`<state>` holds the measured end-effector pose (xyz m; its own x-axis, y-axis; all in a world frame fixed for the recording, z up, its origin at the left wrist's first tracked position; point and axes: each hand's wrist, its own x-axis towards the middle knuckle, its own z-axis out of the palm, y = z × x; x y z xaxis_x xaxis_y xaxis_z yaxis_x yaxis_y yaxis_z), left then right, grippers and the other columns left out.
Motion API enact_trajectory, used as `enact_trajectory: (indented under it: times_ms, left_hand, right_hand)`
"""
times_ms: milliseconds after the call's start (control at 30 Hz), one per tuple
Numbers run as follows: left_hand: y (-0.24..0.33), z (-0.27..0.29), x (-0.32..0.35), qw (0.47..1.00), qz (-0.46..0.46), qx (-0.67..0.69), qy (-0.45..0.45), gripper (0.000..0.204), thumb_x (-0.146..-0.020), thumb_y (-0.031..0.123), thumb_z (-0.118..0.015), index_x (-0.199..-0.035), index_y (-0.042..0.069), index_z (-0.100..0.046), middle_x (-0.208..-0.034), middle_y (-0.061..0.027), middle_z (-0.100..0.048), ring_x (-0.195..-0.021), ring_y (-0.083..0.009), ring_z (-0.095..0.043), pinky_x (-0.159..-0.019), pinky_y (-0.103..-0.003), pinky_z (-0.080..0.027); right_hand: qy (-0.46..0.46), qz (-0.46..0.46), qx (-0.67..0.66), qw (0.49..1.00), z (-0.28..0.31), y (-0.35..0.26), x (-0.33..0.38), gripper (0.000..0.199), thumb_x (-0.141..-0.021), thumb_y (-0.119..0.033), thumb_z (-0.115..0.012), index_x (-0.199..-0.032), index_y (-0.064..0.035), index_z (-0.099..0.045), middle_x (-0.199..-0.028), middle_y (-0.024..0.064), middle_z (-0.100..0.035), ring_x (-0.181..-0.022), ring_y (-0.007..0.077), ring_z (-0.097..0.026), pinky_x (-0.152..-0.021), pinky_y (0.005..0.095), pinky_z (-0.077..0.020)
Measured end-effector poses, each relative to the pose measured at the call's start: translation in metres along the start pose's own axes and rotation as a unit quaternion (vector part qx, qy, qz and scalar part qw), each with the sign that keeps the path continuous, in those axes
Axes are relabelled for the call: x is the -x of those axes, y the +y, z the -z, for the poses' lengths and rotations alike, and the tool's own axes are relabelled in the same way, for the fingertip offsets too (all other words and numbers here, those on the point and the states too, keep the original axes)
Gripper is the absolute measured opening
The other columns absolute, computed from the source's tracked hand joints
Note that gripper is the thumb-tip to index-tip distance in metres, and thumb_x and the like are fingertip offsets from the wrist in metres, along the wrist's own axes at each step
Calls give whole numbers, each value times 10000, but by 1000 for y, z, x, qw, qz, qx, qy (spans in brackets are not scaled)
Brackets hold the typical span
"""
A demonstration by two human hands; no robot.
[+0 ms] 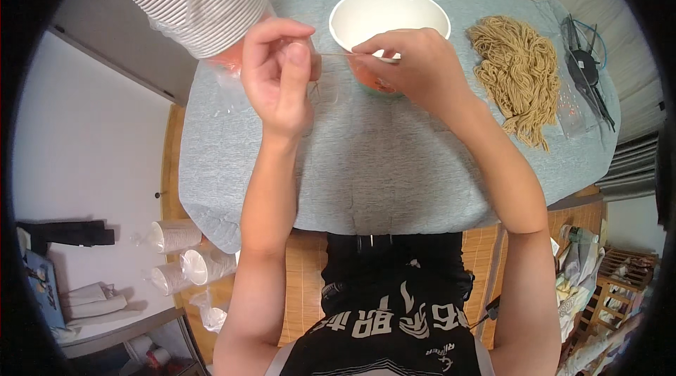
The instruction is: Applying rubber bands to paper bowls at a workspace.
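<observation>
Evidently, both bare hands are busy with one thin tan yarn strand [334, 55], which runs nearly level between them, above the grey-blue tablecloth [380, 172]. Taking the whole view as a clock dial, the left hand [280, 80] sits at eleven o'clock, palm turned up, its fingers curled inward and its thumb upright against them; one end of the strand disappears at these fingers, and how firmly they press it cannot be told. At one o'clock the right hand [419, 66] shows its back, index finger and thumb brought together, pinching the strand's other end; its remaining fingers are tucked partly out of sight.

Just behind the right hand, between twelve and one, stands a round paper tub [389, 13], white inside and red-orange outside, its mouth open upward. Between ten and eleven o'clock leans a tall stack of nested paper tubs [193, 6] in clear plastic wrap, near the left hand. A loose heap of tan yarn [514, 77] lies at two o'clock, with a clear plastic bag [572, 108] and a black tool [586, 70] just beyond it. Toward eight o'clock, wrapped white stacks [204, 265] rest on the floor.
</observation>
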<state>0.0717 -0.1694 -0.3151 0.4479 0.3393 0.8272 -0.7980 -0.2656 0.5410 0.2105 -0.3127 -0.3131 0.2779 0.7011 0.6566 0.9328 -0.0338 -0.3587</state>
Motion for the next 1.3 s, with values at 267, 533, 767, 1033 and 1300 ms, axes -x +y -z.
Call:
enact_trajectory:
  times_ms: [267,533,767,1033,1300]
  left_hand:
    - [-10,16,-10,991,-68,-109,26,274,-831,-86,-516,-1089,-14,-573,-1062,-75,-520,-781,-93,-462,-717,-216,-414]
    - [-41,12,-7,889,83,-447,-50,201,-927,70,-611,-1114,59,-682,-875,-20,-594,-648,-77,-465,-622,-252,-428]
    - [-55,22,0,869,295,-386,-94,289,-1032,297,-556,-932,40,-645,-677,30,-505,-610,-63,-438,-575,-262,-377]
    - [-40,16,-3,908,408,35,-81,434,-1086,362,-449,-733,110,-421,-640,56,-316,-559,-55,-278,-506,-246,-224]
    - [-41,8,-2,851,353,387,43,359,-1109,315,-359,-816,113,-413,-629,48,-300,-557,-81,-267,-513,-254,-245]
  right_hand:
    - [-157,74,97,980,84,24,10,430,-886,-80,-681,-1302,-184,-649,-929,47,-756,-938,221,-711,-1120,452,-380]
    - [181,45,172,967,98,22,37,397,-788,41,-625,-1146,-109,-706,-1132,89,-705,-979,266,-665,-943,423,-495]
    - [155,111,117,975,20,-1,48,275,-751,-104,-737,-1021,-159,-729,-857,-24,-679,-863,200,-653,-937,426,-477]
    - [62,114,155,979,38,85,19,176,-740,-127,-625,-891,-128,-713,-797,9,-673,-858,218,-658,-1126,489,-364]
    - [181,164,27,969,2,28,26,277,-706,-18,-652,-977,-69,-669,-983,66,-689,-854,259,-642,-738,360,-526]
